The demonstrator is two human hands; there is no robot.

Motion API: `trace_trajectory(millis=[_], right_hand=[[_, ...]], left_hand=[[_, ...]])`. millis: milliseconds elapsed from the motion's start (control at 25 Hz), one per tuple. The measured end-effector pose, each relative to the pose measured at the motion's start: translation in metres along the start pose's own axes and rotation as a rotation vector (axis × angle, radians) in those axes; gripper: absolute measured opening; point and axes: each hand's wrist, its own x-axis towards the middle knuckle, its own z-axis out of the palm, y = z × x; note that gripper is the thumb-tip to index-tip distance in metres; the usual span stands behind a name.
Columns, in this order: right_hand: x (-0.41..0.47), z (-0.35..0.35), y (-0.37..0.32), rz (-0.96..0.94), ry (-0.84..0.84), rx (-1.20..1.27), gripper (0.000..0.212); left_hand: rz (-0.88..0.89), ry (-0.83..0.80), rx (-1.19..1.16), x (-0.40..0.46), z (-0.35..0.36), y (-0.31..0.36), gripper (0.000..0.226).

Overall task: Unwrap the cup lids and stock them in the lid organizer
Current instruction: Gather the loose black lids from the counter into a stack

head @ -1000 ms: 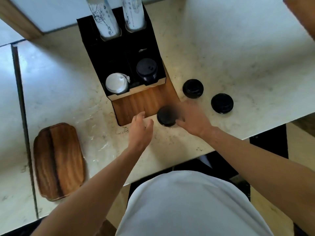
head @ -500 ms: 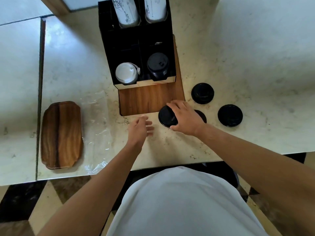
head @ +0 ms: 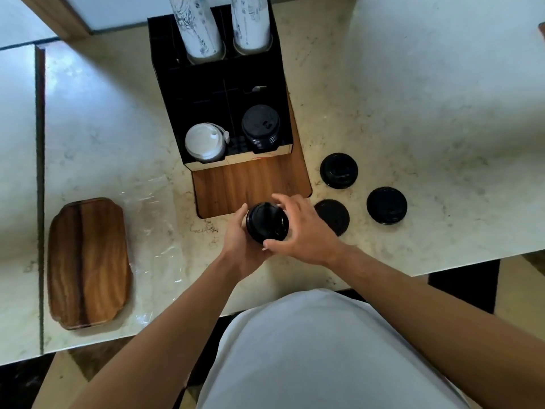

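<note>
Hands, left (head: 240,240) and right (head: 300,231), clasp black lid stack (head: 267,221); printing on cups (head: 203,28) unreadable.

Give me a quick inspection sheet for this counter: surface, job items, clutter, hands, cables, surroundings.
Surface: marble counter, a seam at left.
Job's things: lid organizer holds a white lid stack and a black lid stack; three loose black lids on the counter at right; held black lids.
Clutter: clear plastic wrap, wooden tray.
Hands: left hand and right hand share a grip on the held black lids.
Cables: nothing seen.
Surroundings: dark patterned floor below.
</note>
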Motion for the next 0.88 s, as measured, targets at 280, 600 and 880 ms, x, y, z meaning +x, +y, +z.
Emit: trace_trajectory(millis=[280,600,880], right_hand=[[-0.017,-0.001,0.015,0.020,-0.027,-0.006,0.093],[-0.022,-0.026,0.079,0.264,0.164,-0.354,0.095],[-0.018,-0.020,0.074,0.255,0.257,-0.277,0.096]], left_hand=[[-0.053,-0.094,-0.071,0.008,0.016,-0.009,0.044],[-0.099,-0.135,-0.123,0.014,0.018,-0.006,0.058],[-0.108,-0.119,-0.165,0.015,0.016,-0.008,0.055]])
